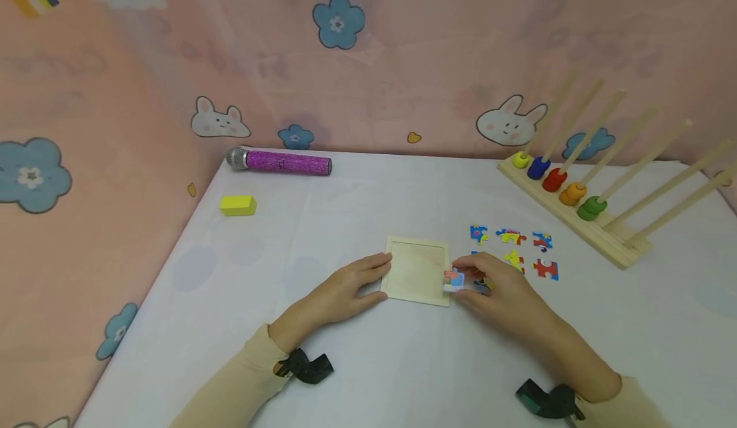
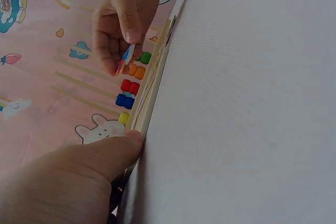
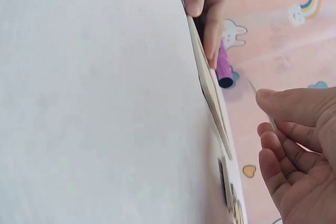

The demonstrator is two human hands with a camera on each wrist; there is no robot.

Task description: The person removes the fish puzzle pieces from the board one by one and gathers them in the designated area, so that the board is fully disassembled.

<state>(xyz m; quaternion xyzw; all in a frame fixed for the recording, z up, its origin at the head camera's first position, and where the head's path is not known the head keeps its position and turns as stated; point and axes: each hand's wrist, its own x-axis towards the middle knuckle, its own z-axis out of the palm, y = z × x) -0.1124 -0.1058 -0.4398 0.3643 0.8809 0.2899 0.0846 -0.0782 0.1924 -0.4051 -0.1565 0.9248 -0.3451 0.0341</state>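
Note:
A square wooden puzzle tray [image 1: 416, 271] with a raised rim lies flat on the white table. My left hand [image 1: 348, 287] rests at its left edge, fingers and thumb fairly straight and touching the rim. Over the tray's right edge, my right hand [image 1: 501, 287] pinches a colourful jigsaw piece [image 1: 454, 279] between thumb and fingers. The left wrist view shows that jigsaw piece held above the tray, not touching it. In the right wrist view it appears edge-on, as a thin sliver. Several loose jigsaw pieces [image 1: 545, 269] lie right of the tray, some partly hidden by my right hand.
A wooden peg rack [image 1: 567, 214] with coloured beads stands at the back right. A purple microphone [image 1: 288, 163] lies along the table's back edge, and a yellow block [image 1: 238, 205] sits in front of it. Pink patterned cloth [image 1: 397, 63] hangs behind the table.

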